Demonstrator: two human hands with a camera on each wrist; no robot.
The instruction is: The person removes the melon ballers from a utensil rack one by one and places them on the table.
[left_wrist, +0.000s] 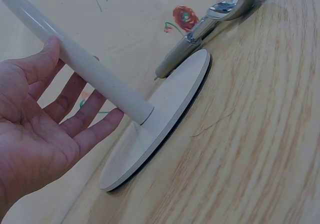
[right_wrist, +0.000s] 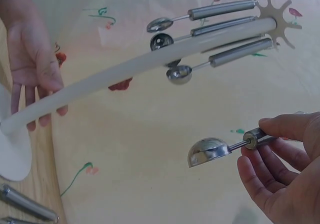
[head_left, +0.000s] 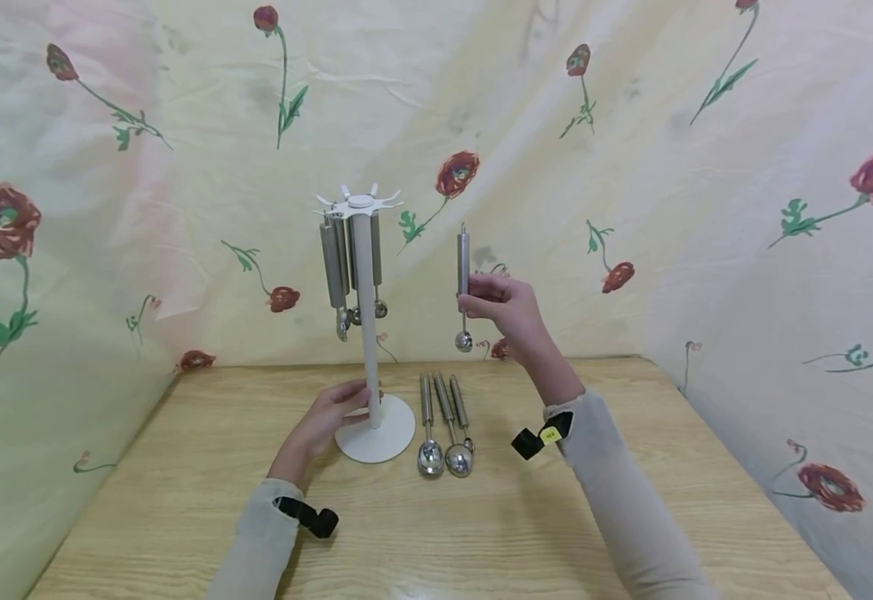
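A white stand has a round base [head_left: 395, 435], a tall pole [head_left: 367, 333] and a hooked top [head_left: 360, 202]. My left hand [head_left: 329, 414] holds the pole low down, thumb on one side and fingers behind it. To the right of the stand, my right hand [head_left: 507, 310] pinches a melon baller [head_left: 463, 340] by the lower part of its metal handle. It hangs upright in the air, its round bowl downward and apart from the stand. Several steel utensils [right_wrist: 229, 52] with small bowls dangle from the hooks.
On the wooden table [head_left: 256, 450], three metal scoops [head_left: 431, 457] lie side by side right of the base, bowls toward me. A flowered cloth [head_left: 376, 92] hangs behind the table and along its sides.
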